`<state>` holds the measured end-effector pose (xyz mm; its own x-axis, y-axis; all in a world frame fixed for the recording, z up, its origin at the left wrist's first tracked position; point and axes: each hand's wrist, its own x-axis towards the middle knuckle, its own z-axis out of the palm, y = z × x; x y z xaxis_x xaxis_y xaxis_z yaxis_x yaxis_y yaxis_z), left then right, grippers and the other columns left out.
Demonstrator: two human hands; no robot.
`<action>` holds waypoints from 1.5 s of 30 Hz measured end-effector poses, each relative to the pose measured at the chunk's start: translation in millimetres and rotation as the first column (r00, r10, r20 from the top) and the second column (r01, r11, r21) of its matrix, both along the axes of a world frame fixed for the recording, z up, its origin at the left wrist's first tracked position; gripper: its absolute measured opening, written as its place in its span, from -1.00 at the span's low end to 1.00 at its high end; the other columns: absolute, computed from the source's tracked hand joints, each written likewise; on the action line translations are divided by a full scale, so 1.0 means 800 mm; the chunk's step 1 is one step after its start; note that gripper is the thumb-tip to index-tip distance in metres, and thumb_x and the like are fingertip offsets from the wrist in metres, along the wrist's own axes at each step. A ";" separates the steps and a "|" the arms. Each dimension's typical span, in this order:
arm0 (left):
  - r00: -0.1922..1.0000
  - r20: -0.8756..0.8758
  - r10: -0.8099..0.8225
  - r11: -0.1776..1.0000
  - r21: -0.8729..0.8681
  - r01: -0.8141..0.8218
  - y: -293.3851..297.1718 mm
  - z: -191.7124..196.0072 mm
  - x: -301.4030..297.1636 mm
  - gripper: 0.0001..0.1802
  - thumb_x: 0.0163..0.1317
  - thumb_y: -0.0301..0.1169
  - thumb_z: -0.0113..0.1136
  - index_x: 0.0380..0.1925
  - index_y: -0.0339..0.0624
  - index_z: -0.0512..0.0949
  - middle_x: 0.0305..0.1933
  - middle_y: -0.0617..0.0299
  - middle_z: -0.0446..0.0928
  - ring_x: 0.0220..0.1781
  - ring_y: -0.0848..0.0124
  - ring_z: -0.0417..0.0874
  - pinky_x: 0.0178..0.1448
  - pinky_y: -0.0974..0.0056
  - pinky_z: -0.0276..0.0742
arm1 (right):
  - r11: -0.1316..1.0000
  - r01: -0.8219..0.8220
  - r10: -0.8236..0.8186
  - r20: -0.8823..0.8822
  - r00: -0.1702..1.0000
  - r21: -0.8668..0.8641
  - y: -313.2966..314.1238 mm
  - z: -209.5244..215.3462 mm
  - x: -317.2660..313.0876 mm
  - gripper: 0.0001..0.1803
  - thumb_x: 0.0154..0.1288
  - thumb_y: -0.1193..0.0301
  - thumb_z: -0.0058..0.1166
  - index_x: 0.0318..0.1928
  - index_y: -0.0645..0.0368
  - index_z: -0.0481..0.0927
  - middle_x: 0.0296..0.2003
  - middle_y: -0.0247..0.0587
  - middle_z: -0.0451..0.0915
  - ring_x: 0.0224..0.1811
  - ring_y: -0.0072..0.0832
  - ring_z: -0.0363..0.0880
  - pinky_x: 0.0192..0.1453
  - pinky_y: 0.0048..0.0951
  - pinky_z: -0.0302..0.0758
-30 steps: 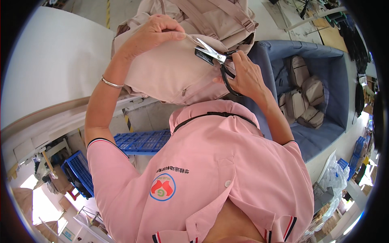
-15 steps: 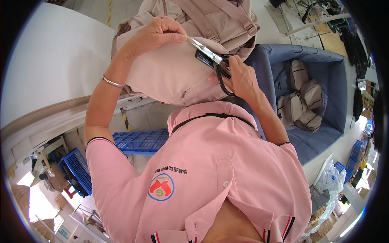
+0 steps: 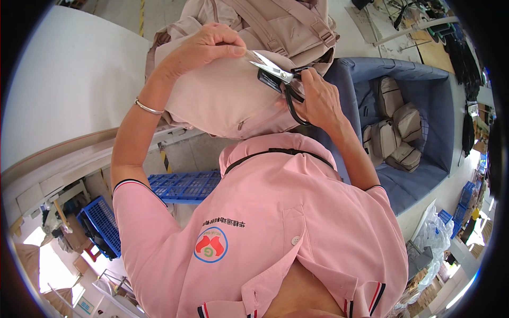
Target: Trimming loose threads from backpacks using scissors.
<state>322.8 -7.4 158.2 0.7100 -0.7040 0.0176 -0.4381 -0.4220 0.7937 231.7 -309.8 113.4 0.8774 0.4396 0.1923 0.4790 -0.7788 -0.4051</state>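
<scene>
A pair of scissors (image 3: pixel 277 71) with black handles and silver blades is in my right hand (image 3: pixel 318 100). The blades stand apart, their tips pointing toward my left hand (image 3: pixel 217 45). Thumb and fingers of that left hand are pinched together above a beige-pink fabric bag (image 3: pixel 207 95); whatever they pinch is too small to make out. A zipper runs along the near side of the bag. A dark label-like piece hangs under the scissors. Behind lie more pink bags with straps and buckles (image 3: pixel 323 34).
On the left stretches a white table (image 3: pixel 69 79). A blue-grey fabric-lined bin (image 3: pixel 347 100) at the right holds several small taupe pouches (image 3: pixel 395 127). Blue plastic crates (image 3: pixel 183 185) stand below the table, and a clear plastic bag (image 3: pixel 435 238) lies at the far right.
The scissors have opened, and their tips have drawn slightly back from my left fingertips. My right hand has shifted a little to the right. My left hand has stayed nearly still.
</scene>
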 end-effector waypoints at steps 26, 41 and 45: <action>0.993 -0.096 0.071 0.988 -0.131 -0.083 -0.002 -0.016 0.004 -0.66 0.37 -0.21 0.11 -0.30 -0.28 0.69 -0.30 0.26 0.57 -0.13 0.44 0.48 0.13 0.37 0.31 | 1.000 -0.010 0.011 -0.075 0.997 0.010 0.005 -0.011 0.002 -0.47 0.17 0.04 0.31 -0.25 0.27 0.43 -0.32 -0.01 0.57 -0.40 0.04 0.61 -0.32 -0.08 0.54; 0.935 -0.335 0.114 0.974 -0.148 -0.172 -0.003 -0.046 0.030 -0.77 0.18 -0.36 0.22 -0.24 -0.28 0.66 -0.32 0.43 0.54 -0.26 0.65 0.49 -0.16 0.47 0.42 | 0.995 -0.019 0.037 -0.190 0.981 0.096 0.002 -0.028 0.045 -0.37 0.11 -0.12 0.35 -0.45 0.27 0.50 -0.55 0.09 0.55 -0.45 0.08 0.57 -0.38 -0.12 0.45; 0.952 -0.248 0.181 0.962 -0.157 -0.223 -0.004 -0.062 0.042 -0.77 0.13 -0.39 0.24 -0.25 -0.28 0.68 -0.37 0.45 0.58 -0.32 0.69 0.51 -0.22 0.51 0.44 | 0.985 -0.024 0.083 -0.348 0.934 0.173 0.000 -0.041 0.067 -0.45 0.15 -0.02 0.37 -0.35 0.27 0.51 -0.57 0.09 0.49 -0.50 -0.04 0.52 -0.39 -0.23 0.41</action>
